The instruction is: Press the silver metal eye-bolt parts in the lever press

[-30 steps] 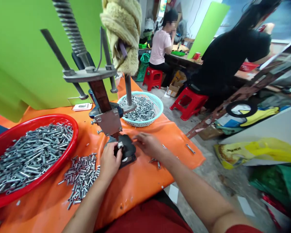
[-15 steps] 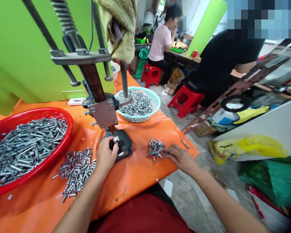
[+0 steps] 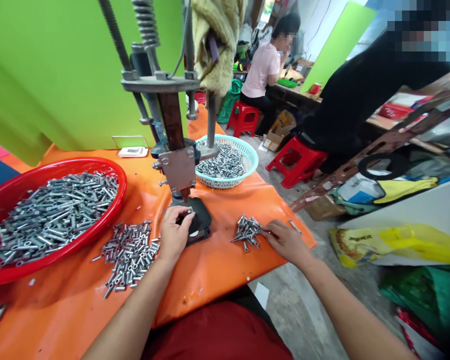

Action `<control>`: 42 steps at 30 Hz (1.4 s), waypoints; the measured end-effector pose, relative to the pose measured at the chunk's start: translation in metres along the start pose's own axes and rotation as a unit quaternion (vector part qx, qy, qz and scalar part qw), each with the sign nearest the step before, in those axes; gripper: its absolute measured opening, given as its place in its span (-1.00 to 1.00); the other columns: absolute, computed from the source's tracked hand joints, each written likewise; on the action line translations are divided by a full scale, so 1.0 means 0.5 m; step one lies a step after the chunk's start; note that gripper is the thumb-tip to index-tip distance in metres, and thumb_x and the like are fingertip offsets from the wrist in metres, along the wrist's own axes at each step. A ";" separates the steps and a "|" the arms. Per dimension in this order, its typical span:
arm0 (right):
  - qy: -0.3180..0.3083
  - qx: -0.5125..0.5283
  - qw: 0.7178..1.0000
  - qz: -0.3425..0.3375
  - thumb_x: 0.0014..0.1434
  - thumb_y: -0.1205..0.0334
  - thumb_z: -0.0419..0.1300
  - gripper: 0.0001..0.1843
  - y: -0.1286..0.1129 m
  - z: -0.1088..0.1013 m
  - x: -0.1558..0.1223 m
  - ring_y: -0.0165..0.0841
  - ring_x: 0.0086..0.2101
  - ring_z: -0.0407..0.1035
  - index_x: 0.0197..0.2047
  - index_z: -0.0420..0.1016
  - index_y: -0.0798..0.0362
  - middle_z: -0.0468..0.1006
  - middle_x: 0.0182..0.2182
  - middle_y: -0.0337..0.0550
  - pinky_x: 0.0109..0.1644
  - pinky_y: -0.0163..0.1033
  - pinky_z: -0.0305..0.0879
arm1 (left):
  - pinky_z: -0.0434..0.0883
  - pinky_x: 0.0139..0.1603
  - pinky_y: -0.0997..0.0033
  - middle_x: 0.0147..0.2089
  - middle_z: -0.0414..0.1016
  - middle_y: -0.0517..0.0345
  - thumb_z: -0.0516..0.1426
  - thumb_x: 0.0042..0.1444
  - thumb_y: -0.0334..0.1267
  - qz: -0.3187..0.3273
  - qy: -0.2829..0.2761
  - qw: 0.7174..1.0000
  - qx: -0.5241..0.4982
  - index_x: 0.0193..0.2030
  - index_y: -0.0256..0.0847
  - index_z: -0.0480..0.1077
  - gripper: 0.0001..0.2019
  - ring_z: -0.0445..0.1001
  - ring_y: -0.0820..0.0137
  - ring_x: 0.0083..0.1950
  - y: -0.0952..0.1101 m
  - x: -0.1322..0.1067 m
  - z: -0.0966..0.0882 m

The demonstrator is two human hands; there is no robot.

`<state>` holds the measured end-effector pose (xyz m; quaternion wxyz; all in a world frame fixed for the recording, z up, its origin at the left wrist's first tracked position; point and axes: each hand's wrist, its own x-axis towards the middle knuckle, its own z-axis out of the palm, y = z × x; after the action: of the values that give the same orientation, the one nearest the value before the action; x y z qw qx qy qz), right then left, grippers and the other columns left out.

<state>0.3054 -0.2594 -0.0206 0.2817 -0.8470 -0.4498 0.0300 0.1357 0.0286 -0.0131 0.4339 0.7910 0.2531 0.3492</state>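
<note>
My left hand (image 3: 175,232) is at the base (image 3: 200,220) of a bench press (image 3: 178,170), just below its ram. Thumb and forefinger curl together around a small spot there, and what they hold is mostly hidden. On the orange table cover, my right hand (image 3: 287,242) touches the right edge of a small pile of metal eye bolts (image 3: 247,230). Its fingers are pinched together, and the piece at their tips is too small to make out. Left of the press lies a larger heap of short metal sleeves with ring ends (image 3: 129,255), close to my left forearm.
A red basin (image 3: 122,187) full of metal parts stands at the left. Behind the press is a light blue basket (image 3: 253,160) of similar parts. One loose bolt (image 3: 295,227) lies near the table's right edge. Two people sit on red stools (image 3: 298,160) beyond.
The view has shifted, so the press and table appear farther right. My left hand stays at the press base, and my right hand stays by the small pile.
</note>
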 end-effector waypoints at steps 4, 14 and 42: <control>0.060 0.127 0.984 0.111 0.13 0.00 0.16 -0.69 -0.022 -0.006 0.029 -0.43 -0.44 0.34 -0.29 0.45 0.11 0.45 -0.44 -0.15 -0.34 -0.31 0.31 | 0.39 -0.13 0.37 -0.22 0.46 0.12 0.16 0.08 -0.16 -0.015 0.015 0.999 -0.030 -0.26 -0.19 0.46 -0.83 0.43 0.36 -0.15 -0.001 0.002 0.006; 0.045 0.459 0.885 0.064 0.02 -0.01 0.27 -0.65 -0.252 0.103 0.207 -0.50 -0.40 0.34 -0.28 0.37 0.10 0.46 -0.40 -0.18 -0.30 -0.37 0.35 | 0.35 -0.09 0.34 -0.27 0.46 0.11 0.19 0.04 -0.27 -0.035 0.049 0.994 -0.088 -0.34 -0.17 0.48 -0.93 0.42 0.35 -0.17 0.007 0.000 0.009; 0.019 0.378 0.924 -0.056 -0.01 0.10 0.30 -0.77 -0.260 0.111 0.310 -0.48 -0.41 0.35 -0.36 0.44 0.08 0.46 -0.43 -0.20 -0.32 -0.35 0.33 | 0.30 -0.11 0.39 -0.27 0.48 0.17 0.17 0.10 -0.32 -0.007 0.045 0.999 -0.009 -0.35 -0.16 0.49 -0.93 0.37 0.40 -0.17 0.007 0.003 0.010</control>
<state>0.2837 -0.0570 0.0299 0.5906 -0.6516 -0.4463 0.1656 0.1409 0.0252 -0.0117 0.4317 0.7685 0.2746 0.3842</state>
